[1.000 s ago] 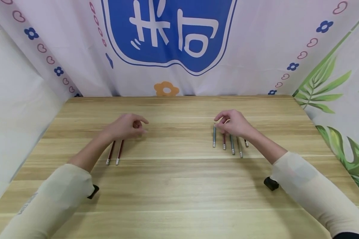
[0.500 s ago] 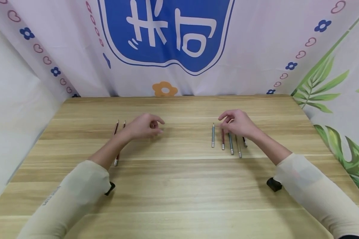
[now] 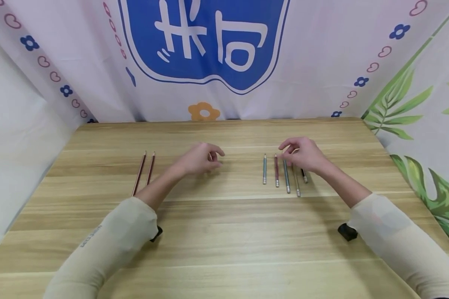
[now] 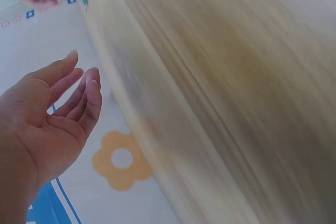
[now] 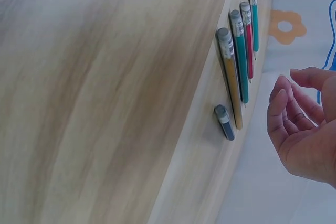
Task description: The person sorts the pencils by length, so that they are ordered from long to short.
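My left hand (image 3: 202,158) hovers over the middle of the table, fingers loosely curved with nothing between them; the left wrist view shows that hand (image 4: 58,114) holding nothing. Over the row of pencils at right is my right hand (image 3: 303,153), also empty, thumb and fingers apart in the right wrist view. That row has a light blue pencil (image 3: 264,169), a red pencil (image 3: 277,172), a teal pencil (image 3: 287,178), a yellow pencil (image 5: 231,80) and a short black pencil (image 5: 224,123). The hand covers some of their far ends in the head view.
Two dark red pencils (image 3: 139,173) lie side by side at left, partly behind the left forearm. The wooden table (image 3: 224,236) ends at a white printed curtain (image 3: 314,62) at the back. A black wrist device (image 3: 347,231) hangs under the right sleeve.
My left hand has moved right, away from the two dark red pencils, which show more now. My right hand has shifted slightly right, uncovering more of the row. The view has turned slightly.
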Motion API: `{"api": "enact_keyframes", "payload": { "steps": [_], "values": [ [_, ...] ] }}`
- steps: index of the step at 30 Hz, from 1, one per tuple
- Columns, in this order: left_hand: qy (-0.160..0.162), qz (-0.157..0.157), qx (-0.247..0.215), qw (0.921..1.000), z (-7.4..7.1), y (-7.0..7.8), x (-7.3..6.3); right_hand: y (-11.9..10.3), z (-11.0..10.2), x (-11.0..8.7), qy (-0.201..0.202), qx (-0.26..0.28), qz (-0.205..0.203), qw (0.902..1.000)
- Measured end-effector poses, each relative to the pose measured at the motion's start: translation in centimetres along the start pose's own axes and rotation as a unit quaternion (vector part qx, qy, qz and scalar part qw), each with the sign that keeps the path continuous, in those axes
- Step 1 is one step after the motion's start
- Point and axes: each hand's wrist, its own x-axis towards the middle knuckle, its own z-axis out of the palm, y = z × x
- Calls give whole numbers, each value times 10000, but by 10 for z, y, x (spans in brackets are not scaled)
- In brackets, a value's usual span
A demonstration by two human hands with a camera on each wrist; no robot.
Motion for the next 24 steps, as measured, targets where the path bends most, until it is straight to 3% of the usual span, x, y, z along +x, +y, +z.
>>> {"api": "enact_keyframes", "payload": {
  "steps": [16,24],
  "values": [
    [-50,107,-235,9997,27,21,23,11,-7,-6,86,-42,56,9999],
    [-35,187,-92,9998,37,40,35,15,-11,-10,55,-53,149,9999]
  ]
}}
